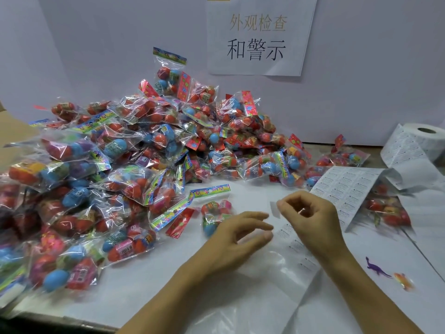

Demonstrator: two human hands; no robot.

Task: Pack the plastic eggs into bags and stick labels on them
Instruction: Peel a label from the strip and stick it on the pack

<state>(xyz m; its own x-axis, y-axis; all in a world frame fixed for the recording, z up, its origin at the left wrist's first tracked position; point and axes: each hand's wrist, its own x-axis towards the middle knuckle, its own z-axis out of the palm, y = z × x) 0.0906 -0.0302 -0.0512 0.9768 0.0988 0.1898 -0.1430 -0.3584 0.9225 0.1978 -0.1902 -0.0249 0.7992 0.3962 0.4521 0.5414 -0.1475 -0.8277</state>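
Right hand (310, 213) fingers pinching blurred label (275, 209), left hand (237, 233) fingers loose, partly hiding egg bag (214, 208)

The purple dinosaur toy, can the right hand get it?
Probably yes. The purple dinosaur lies in the open on the white table beside the right wrist, but the right hand is pinching a label.

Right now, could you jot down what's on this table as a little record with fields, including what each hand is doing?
Setting: white table against a wall with a printed sign
Pile: many sealed bags of coloured eggs, left and centre
Current bag: one egg bag lying just beyond the left hand
Left hand: fingers relaxed, holding nothing
Right hand: pinching a small white label
Label stock: roll at far right, its strip trailing toward the hands
Extras: purple toy dinosaur and an orange toy, right
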